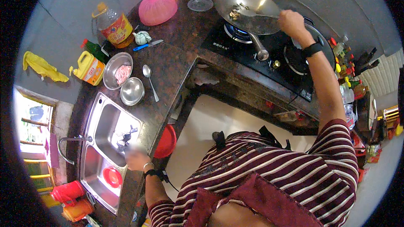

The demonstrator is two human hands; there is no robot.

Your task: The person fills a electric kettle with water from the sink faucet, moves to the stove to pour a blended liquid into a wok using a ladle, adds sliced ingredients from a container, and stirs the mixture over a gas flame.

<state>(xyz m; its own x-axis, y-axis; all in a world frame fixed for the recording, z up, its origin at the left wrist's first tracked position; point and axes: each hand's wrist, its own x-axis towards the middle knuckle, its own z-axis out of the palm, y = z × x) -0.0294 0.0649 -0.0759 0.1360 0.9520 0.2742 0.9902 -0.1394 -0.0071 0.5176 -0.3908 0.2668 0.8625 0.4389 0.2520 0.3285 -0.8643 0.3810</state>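
Observation:
My right hand [293,22] is closed around the handle of a metal spatula [257,15], whose blade lies in a steel wok [268,26]. A few browned food pieces [234,14] sit in the wok beside the blade. Below the wok burns a blue gas flame [236,32], and its long handle [259,45] points toward me. At the front edge of the double sink [109,143] is my left hand [137,160]; its fingers are blurred, so I cannot tell whether they hold anything. Dark scraps [124,140] lie in the nearer-to-stove basin.
Left of the stove stand a steel bowl of minced meat [123,74], a smaller steel bowl [132,91], a spoon [151,82] and a blue-handled knife [148,45]. An oil bottle [115,28] and a pink dome cover [157,8] stand behind. A lidded pan [322,47] occupies the right burner.

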